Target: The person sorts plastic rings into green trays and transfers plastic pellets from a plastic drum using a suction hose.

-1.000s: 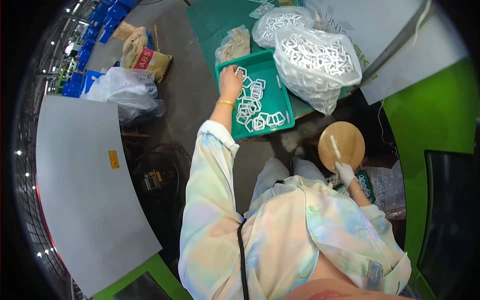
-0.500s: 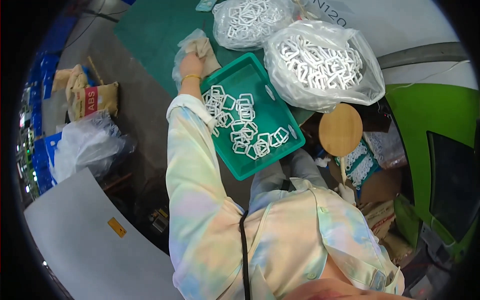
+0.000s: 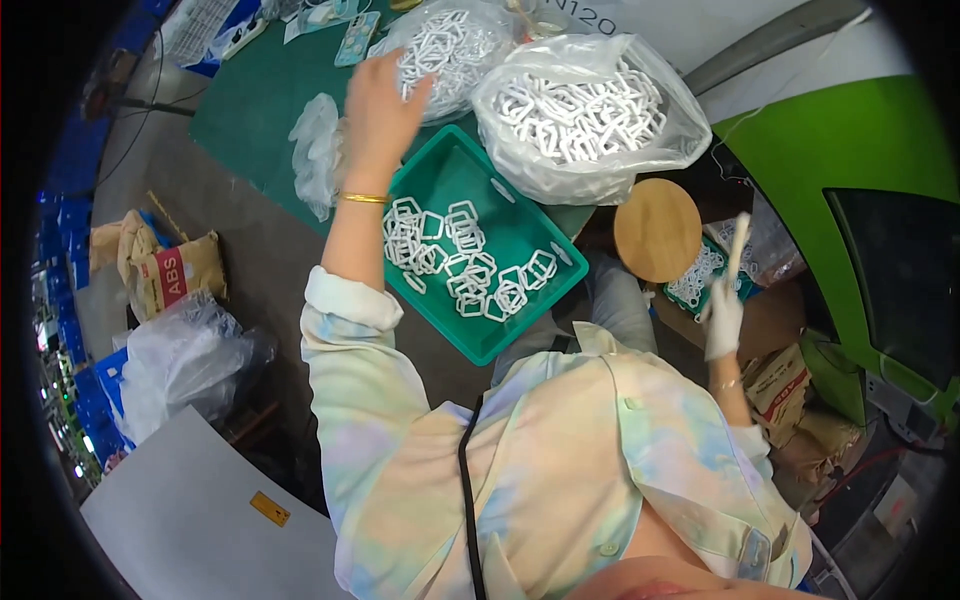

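My left hand (image 3: 383, 118), with a gold bracelet at the wrist, reaches beyond the green tray (image 3: 520, 222) beside a clear bag of white plastic rings (image 3: 447, 50). Slightly blurred, it has its thumb apart from the fingers, and nothing shows in it. Under that wrist, a crumpled clear plastic bag (image 3: 316, 155) lies on the table. Angular white rings (image 3: 465, 230) lie loose and overlapping in the tray. Raised at the right, my gloved right hand (image 3: 723, 318) is closed around a pale stick-like tool (image 3: 739, 245), held upright.
A larger open bag of white rings (image 3: 580, 115) stands behind the tray. A round wooden disc (image 3: 658, 230) is at its right, near a small green container of white parts (image 3: 697, 278). Sacks (image 3: 180, 275) and plastic wrapping (image 3: 185, 355) lie at the left; a grey panel (image 3: 190, 510) is nearer.
My left hand has moved farther away, off the crumpled bag and a beige cloth-like piece, toward the bag of rings. My right hand has risen with the stick-like tool. The view has shifted.
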`<state>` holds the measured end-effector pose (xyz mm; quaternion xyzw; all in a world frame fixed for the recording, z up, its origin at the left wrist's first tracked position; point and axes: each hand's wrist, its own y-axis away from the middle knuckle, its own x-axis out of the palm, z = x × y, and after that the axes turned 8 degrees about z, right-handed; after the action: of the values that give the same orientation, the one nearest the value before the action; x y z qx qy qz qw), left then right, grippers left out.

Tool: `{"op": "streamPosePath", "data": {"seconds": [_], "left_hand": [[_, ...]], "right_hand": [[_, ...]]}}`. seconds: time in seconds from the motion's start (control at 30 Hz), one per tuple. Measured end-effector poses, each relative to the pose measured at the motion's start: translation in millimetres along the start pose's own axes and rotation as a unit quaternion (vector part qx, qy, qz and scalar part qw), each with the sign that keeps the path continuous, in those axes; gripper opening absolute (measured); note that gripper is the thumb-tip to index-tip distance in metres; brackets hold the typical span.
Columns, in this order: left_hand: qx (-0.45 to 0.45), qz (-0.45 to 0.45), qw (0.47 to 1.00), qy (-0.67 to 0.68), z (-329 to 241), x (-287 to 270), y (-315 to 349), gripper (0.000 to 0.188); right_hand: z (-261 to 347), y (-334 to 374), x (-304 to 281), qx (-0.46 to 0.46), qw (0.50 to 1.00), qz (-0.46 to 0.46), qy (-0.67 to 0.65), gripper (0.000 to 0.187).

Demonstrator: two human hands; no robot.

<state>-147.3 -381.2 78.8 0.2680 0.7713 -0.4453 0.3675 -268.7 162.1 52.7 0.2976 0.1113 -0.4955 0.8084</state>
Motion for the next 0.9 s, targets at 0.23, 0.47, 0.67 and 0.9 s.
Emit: {"op": "streamPosePath", "data": {"seconds": [0.23,0.47,0.67,0.9], "left_hand": [[0.126,0.231,0.963,-0.061,-96.8,40.6,-60.8,0.036],[-0.297,0.271,0.696,0.595,-9.6,74.9,-95.8,0.031],[-0.228,0.406,0.67,0.579,-36.6,37.9,-103.6,0.035],[-0.323,0.326,0.533,0.711,-22.1,61.0,-107.0,0.029]], "right_hand": [[156.4,-104.1,44.6,-0.07,0.984,0.069,-0.147,0.038],[156.2,-138.5,49.9,-0.105,0.974,0.042,-0.194,0.028],[140.7,-151.8,57.4,-0.143,0.969,-0.002,-0.203,0.021],[138.8,-111.4,98.4,-0.115,0.931,-0.065,-0.339,0.021]]}}
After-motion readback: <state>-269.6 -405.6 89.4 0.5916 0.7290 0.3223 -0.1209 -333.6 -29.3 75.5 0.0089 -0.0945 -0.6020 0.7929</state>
